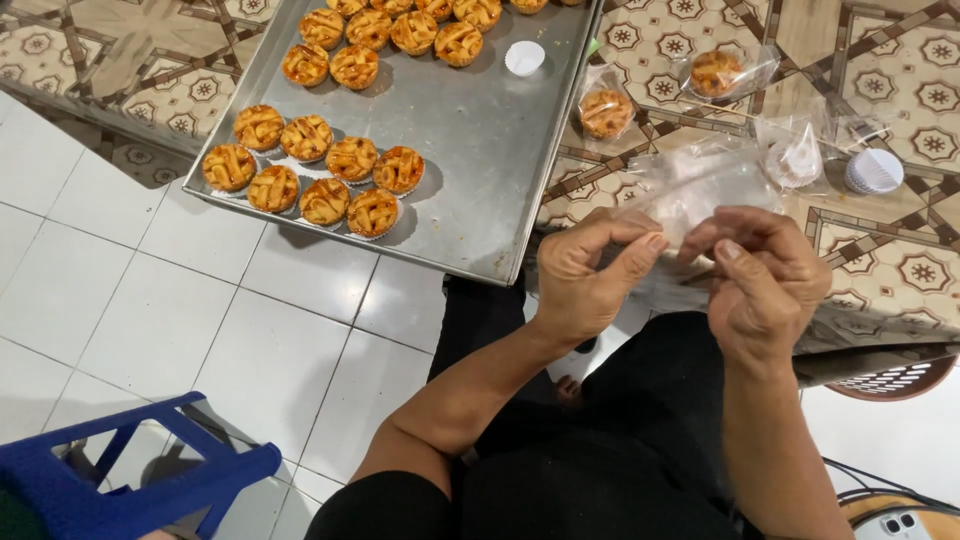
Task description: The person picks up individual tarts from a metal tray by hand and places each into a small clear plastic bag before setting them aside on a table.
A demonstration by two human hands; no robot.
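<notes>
Both of my hands pinch the top of a small clear plastic bag (700, 190) over the table's near edge. My left hand (592, 270) grips its left side between thumb and fingers; my right hand (765, 275) grips its right side. A metal baking tray (490, 150) to the left carries several small lattice-topped tarts (325, 175) in two groups and one empty white paper cup (524, 57). Two bagged tarts (606, 112) (717, 72) lie on the patterned tablecloth beyond my hands.
A stack of white paper cups (873, 170) and another clear bag (795, 155) sit at the right on the table. A blue plastic stool (140, 470) stands on the white tiled floor at lower left. A perforated round object (890, 378) shows under the table's right edge.
</notes>
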